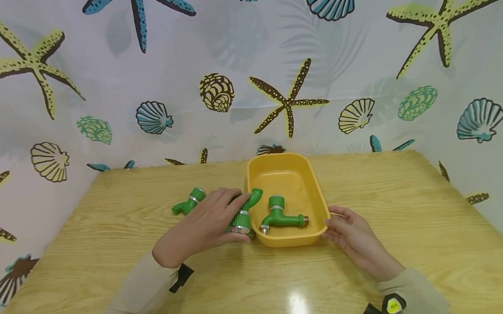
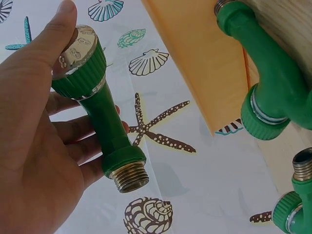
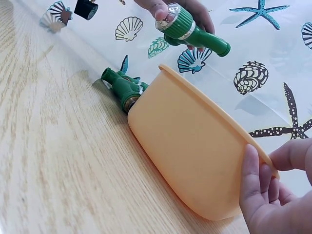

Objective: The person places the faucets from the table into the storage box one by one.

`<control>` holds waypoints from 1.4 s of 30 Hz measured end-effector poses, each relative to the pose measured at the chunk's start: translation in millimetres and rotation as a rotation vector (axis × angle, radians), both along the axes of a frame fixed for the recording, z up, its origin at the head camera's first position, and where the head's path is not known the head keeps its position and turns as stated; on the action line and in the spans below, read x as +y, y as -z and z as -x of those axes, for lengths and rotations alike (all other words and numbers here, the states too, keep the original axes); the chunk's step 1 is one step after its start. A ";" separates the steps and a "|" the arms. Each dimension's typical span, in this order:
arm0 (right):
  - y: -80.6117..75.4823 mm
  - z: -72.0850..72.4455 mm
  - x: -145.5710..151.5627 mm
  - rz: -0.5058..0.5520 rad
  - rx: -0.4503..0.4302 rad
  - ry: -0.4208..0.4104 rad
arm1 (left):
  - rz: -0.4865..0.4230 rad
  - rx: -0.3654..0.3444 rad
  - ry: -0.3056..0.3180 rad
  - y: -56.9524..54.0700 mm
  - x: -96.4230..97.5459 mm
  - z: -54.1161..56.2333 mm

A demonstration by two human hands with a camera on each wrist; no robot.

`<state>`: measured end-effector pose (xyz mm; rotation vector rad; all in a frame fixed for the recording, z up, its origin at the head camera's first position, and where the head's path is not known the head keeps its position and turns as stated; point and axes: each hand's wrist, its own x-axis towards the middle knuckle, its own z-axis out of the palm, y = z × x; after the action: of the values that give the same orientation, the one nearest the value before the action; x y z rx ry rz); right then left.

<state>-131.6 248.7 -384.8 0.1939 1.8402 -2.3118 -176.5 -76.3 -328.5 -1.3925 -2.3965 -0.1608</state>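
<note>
So the yellow tub (image 1: 292, 242) is sitting on a wood-grain table (image 1: 399, 203), and the two hands are well apart, one on each side of it. The left hand (image 1: 208, 218) is at the tub's left — fingers and thumb wrapped around a green tap (image 1: 250, 202), which is up in the air by the tub's left rim, not touching it as far as the right wrist view shows. You can see its silvery cap and the brassy thread on the other end. The right hand (image 1: 356, 241) has the tub's rim pinched at the right side, near the close corner.

Inside the tub, in the near half, there's a second tap (image 1: 280, 219) lying on the floor of it, knob end pointing away from the person. A third tap (image 3: 124, 90) is on the table just beside the tub's left wall, and a fourth tap (image 1: 191, 201) is farther out to the left — past the left hand. Behind the tub hangs a white cloth (image 1: 175, 66) with starfish and shells on it.
</note>
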 end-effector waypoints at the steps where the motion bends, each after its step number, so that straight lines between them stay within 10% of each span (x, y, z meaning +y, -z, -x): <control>1: 0.0 0.0 -0.7 0.002 0.000 -0.001 | 0.002 -0.005 -0.004 0.0 0.5 0.1; 42: 6.2 2.6 -0.2 -0.004 0.004 -0.014 | 0.075 -0.114 0.025 -13.0 33.2 21.4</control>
<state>-134.2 248.5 -391.0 0.1768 1.8418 -2.3016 -197.9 -43.1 -315.5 -1.4844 -2.5017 -0.1620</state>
